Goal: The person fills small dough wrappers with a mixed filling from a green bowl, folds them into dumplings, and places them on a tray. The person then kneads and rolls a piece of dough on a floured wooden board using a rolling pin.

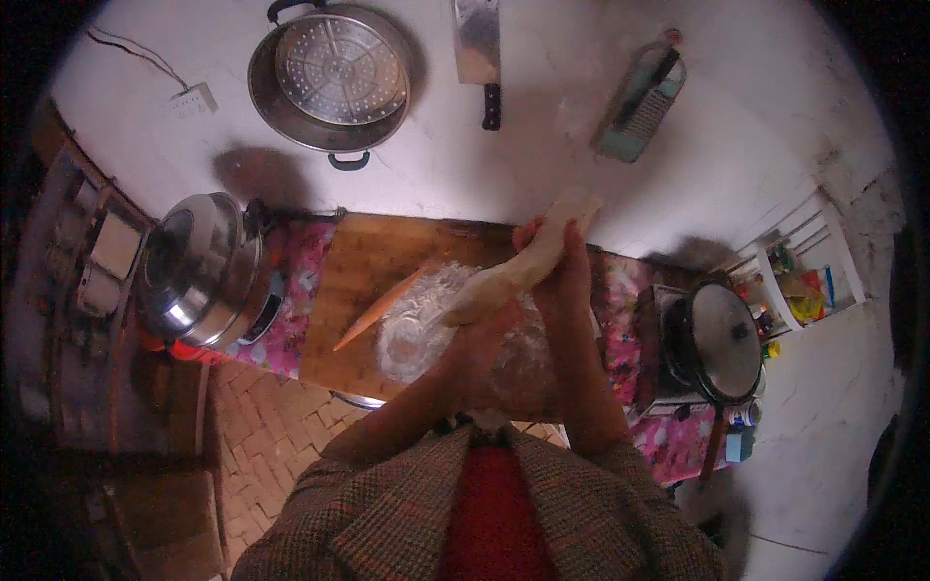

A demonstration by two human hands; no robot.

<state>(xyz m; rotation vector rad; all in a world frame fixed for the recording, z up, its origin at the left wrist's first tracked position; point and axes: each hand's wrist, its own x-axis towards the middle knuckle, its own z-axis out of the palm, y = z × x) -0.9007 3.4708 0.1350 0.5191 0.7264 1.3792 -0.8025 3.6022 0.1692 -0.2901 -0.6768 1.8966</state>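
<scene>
A long roll of pale dough is lifted at a slant above a wooden board. My right hand grips its upper part, with fingers and thumb around the sides. Blurred, my left hand supports the lower end from below; its fingers are partly hidden by the dough. White flour is spread over the board beneath both hands. To the left of the flour lies a tapered, orange-brown wooden rolling pin, apart from my hands.
A lidded steel pot stands left of the board, and a lidded black pan on a stove at right. On the wall hang a steamer pot, a cleaver and a grater. Floral cloth covers the table.
</scene>
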